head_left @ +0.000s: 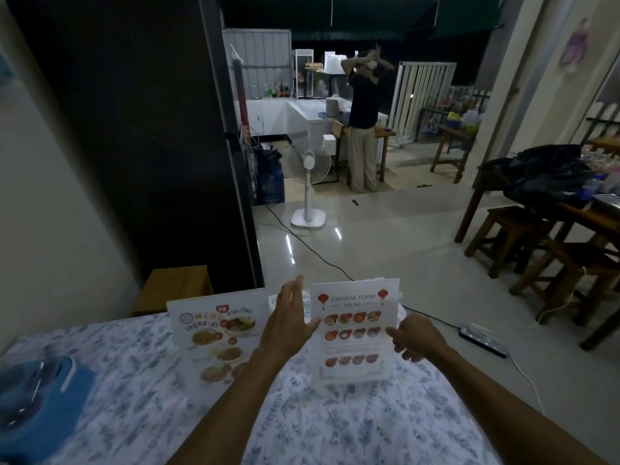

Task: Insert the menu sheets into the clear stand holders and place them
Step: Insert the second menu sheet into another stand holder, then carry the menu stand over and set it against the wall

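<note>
Two clear stand holders with menu sheets stand upright on the floral tablecloth (141,380) near the table's far edge. The left menu stand (214,337) shows food photos under a colourful "MENU" heading. The right menu stand (356,330) reads "Chinese Food Menu". My left hand (288,323) is between the two stands, fingers spread, its thumb touching the left edge of the Chinese menu stand. At that stand's right edge my right hand (414,337) has loosely curled fingers, a fingertip against the sheet. Neither hand grips anything firmly.
A blue object with a clear cover (37,397) lies at the table's left. Beyond the table are a wooden box (174,286), a white standing fan (308,189), wooden stools and a table (550,250) at right, a power strip (483,338) on the floor, and a person standing far back.
</note>
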The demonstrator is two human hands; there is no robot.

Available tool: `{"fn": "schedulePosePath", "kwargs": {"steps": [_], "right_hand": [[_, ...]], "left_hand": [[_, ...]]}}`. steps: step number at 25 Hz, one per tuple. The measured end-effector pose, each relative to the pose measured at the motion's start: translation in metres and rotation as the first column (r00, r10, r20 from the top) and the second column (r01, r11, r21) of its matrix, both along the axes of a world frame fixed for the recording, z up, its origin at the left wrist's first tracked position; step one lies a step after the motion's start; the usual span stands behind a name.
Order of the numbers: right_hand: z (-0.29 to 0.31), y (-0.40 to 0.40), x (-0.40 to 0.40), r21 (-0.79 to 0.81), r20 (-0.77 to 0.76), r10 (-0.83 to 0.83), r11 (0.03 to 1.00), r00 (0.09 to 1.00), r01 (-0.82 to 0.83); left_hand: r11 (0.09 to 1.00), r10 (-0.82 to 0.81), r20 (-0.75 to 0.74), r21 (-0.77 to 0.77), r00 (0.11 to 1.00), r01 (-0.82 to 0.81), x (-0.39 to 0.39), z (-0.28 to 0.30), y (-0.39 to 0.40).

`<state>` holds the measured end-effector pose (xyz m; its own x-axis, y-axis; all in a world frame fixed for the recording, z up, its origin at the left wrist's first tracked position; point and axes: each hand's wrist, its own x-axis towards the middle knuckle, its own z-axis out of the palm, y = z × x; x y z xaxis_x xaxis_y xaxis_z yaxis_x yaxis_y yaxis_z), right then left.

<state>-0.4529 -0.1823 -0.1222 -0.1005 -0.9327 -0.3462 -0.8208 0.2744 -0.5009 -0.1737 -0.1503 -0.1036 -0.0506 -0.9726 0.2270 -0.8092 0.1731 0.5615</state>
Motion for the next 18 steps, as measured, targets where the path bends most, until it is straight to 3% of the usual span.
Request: {"fn": "schedulePosePath", "kwargs": {"steps": [3, 5, 10, 18], "right_hand": [[-0.015, -0.016, -0.027, -0.031, -0.085, -0.075, 0.997, 0.993, 0.073], [-0.021, -0.027, -0.034, -0.013, 0.011, -0.035, 0.999, 0.999, 0.035], [-0.028, -0.039, -0.027, -0.024, 0.174, 0.088, 0.996, 0.981, -0.085], [-0.043, -0.030, -0.027, -0.144, 0.126, 0.188, 0.975, 0.974, -0.169]], "left_hand": [[0.976, 0.107, -0.252, 0.213, 0.962, -0.053, -0.015, -0.019, -0.016], [0.956, 0.202, -0.307, 0.268, 0.930, -0.119, -0.023, -0.028, -0.020], [0.958, 0.218, -0.348, 0.252, 0.912, -0.133, -0.030, -0.038, -0.020], [0.926, 0.275, -0.188, 0.316, 0.943, -0.206, -0.032, -0.049, -0.008]]}}
